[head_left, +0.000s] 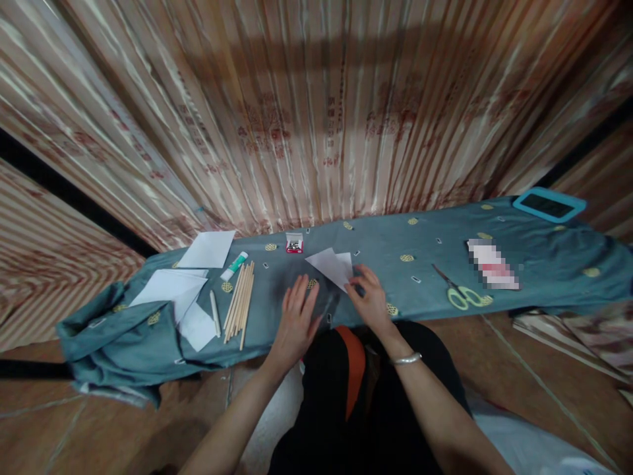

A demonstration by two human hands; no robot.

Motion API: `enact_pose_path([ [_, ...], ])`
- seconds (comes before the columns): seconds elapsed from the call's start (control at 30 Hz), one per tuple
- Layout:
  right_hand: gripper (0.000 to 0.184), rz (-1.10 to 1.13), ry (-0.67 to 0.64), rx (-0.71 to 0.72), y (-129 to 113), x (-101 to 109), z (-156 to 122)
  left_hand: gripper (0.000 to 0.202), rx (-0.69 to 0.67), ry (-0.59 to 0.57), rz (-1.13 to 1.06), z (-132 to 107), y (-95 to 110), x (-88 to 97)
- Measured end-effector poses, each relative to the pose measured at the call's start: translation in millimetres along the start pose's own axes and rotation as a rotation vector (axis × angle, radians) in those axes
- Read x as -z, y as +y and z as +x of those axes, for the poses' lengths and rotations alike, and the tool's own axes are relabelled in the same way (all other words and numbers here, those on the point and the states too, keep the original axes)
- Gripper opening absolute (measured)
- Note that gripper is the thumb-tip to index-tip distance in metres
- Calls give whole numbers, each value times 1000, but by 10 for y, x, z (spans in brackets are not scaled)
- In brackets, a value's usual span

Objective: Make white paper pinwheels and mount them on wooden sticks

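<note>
- Folded paper (pixel 330 265) sits mid-tabletop (pixel 378 239), its left point aimed at 10 o'clock; clock directions below start from it.
- Right hand (pixel 372 302), 4 o'clock: thumb and fingers pinch the paper's near right edge.
- Left hand (pixel 295 318), 7 o'clock: fingers extended and ungripping, apart from the paper; whether they touch the cloth, I cannot tell.
- Open red box (pixel 295 249) with small shiny pieces, 10 o'clock, near.
- Wooden sticks (pixel 240 305), 8 o'clock.
- Glue stick (pixel 234 266), 9 o'clock; white sheets (pixel 168 287) beyond it.
- Scissors (pixel 463 297), 3 o'clock, well apart.
</note>
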State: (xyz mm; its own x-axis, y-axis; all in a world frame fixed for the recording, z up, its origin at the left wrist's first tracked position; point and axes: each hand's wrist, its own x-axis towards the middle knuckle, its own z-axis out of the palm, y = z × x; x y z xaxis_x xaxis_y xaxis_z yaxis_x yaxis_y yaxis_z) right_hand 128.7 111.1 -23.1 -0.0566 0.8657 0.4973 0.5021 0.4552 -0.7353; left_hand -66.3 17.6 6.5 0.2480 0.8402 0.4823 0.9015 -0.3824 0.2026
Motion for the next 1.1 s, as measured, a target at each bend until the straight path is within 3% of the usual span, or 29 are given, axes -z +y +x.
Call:
enact_pose_path([
  [0.2,14,-71,-175,67,-215,-114,-163,54,-120,-75,129,368,35,-119],
  [0.37,16,-77,-275,46,-249,-143,-151,33,-73,-90,126,447,-86,-77],
  [0.57,12,-105,-406,73,-322,-156,-126,42,-131,-146,131,482,-111,22],
  [0.8,16,-117,-540,185,-346,-185,-133,26,-110,-147,112,420,-267,26],
  [1.03,56,-241,-515,214,-260,-156,-13,20,3,-27,96,180,-443,45],
  [1.1,61,-284,-491,212,-247,-139,18,18,27,4,83,102,-442,62],
])
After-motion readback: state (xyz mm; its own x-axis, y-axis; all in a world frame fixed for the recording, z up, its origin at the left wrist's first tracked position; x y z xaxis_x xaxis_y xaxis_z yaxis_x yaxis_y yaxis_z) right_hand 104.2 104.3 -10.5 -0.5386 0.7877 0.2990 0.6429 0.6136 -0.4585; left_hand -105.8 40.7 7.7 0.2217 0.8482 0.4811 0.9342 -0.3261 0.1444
